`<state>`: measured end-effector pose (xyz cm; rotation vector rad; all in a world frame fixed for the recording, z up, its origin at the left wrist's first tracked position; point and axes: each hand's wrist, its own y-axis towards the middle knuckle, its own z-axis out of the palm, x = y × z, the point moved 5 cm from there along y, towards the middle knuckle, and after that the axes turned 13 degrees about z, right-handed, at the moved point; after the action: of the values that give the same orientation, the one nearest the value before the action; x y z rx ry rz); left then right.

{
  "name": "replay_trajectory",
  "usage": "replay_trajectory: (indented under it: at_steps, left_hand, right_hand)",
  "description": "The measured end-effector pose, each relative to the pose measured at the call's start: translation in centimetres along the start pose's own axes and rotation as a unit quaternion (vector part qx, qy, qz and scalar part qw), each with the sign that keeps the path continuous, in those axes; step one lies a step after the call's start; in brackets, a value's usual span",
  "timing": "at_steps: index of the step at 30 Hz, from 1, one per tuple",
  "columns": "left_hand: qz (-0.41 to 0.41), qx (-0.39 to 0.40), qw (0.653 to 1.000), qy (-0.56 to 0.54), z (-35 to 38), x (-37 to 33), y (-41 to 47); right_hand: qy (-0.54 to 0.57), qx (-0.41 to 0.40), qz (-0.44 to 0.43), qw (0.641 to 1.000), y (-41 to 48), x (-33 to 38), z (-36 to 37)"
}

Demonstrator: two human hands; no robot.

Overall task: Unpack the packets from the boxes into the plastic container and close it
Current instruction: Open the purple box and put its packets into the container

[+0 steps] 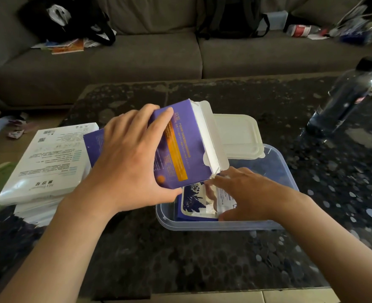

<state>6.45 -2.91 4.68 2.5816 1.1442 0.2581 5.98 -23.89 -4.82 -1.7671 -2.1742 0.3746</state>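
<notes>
My left hand [128, 158] grips a purple box [180, 147] with an orange stripe, tilted over the clear plastic container [224, 225], its white end flap open toward the right. My right hand [244, 191] reaches into the container and rests on the packets [193, 201], which are purple and white and lie in its left half. The container's whitish lid [237, 134] lies behind it on the table. A second purple box [93, 143] peeks out behind my left hand.
A stack of white boxes [47, 162] sits at the left of the dark patterned table [202, 259]. A dark bottle [347, 95] stands at the right. A grey sofa [150, 57] with bags and clutter lies beyond the table.
</notes>
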Motion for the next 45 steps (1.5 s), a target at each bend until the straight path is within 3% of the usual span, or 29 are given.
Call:
replay_trajectory:
  at_steps: [6,9,11,13,14,16,17,20,22,26,33,36,39,45]
  left_hand:
    - [0.024,-0.023,0.999,-0.036,-0.2,-0.4,0.1]
    - [0.031,-0.034,0.997,-0.056,-0.2,-0.5,0.1]
    - [0.034,-0.046,0.996,-0.072,-0.4,-0.4,0.1]
    - [0.036,-0.068,0.992,-0.097,-0.7,-0.3,0.0]
    - [0.036,-0.078,0.99,-0.114,-0.9,-0.4,-0.1]
    - [0.03,-0.088,0.985,-0.146,-1.1,-0.5,-0.1]
    - [0.028,-0.085,0.983,-0.158,-1.2,-0.6,-0.1]
    - [0.041,-0.068,0.984,-0.158,-0.8,-0.9,0.0]
    - [0.054,-0.058,0.988,-0.135,-0.5,-1.1,0.2]
    - [0.056,-0.04,0.993,-0.1,0.4,-1.0,0.3]
    - [0.032,-0.08,0.993,-0.082,1.5,-1.9,0.7]
    - [0.036,-0.096,0.993,-0.064,1.0,-3.4,1.5]
    - [0.034,-0.097,0.992,-0.078,0.4,-4.8,2.1]
    - [0.018,-0.014,0.989,-0.145,0.9,-8.7,3.2]
  right_hand:
    - [0.005,0.0,0.018,1.0,-0.7,0.2,-0.7]
    - [0.111,-0.005,0.028,0.993,-1.0,-0.4,-2.0]
    - [0.207,-0.057,0.035,0.976,-1.4,-1.0,-4.1]
    - [0.364,-0.098,0.033,0.926,-1.9,-1.7,-6.1]
    - [0.483,-0.09,0.011,0.871,-2.4,-1.7,-6.9]
    - [0.669,0.003,-0.052,0.741,-3.4,-1.1,-7.8]
    - [0.7,0.046,-0.087,0.707,-3.9,-0.4,-8.0]
    - [0.671,0.053,-0.138,0.726,-4.4,1.1,-7.4]
    - [0.649,0.01,-0.124,0.751,-4.1,1.2,-7.0]
    - [0.638,-0.025,-0.096,0.764,-3.7,1.2,-6.3]
    - [0.658,-0.127,-0.003,0.742,-5.5,0.7,-7.1]
    - [0.713,-0.15,0.03,0.684,-7.1,-1.2,-7.6]
    - [0.781,-0.17,0.091,0.594,-8.8,-5.4,-7.4]
    - [0.856,-0.209,0.206,0.425,-11.7,-14.2,-2.6]
